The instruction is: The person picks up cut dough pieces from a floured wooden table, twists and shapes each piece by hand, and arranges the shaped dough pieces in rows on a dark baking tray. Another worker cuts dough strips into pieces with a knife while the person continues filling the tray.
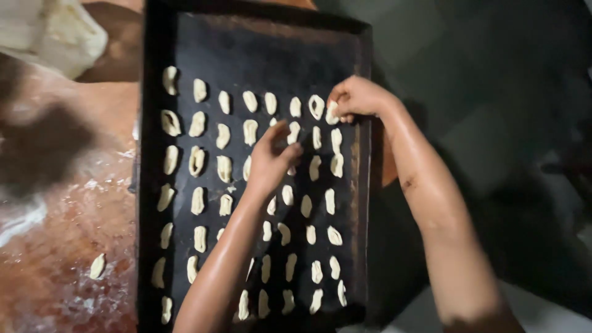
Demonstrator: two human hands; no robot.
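Black tray (pixel 154 185) holds rows of dough pieces (pixel 197 200); right hand (pixel 354 98) pinching one.

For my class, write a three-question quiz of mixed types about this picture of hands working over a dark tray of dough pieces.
1. True or false: the dark baking tray holds small pale dough pieces laid in rows.
2. Which hand is at the tray's far right corner, pinching a dough piece? A) left hand B) right hand C) neither
3. Fill in: one stray dough piece lies off the tray on the floured ______ surface.

Key
1. True.
2. B: the right hand is pinching that piece; the left hand hovers over the middle rows.
3. Brown. The lone piece lies left of the tray.
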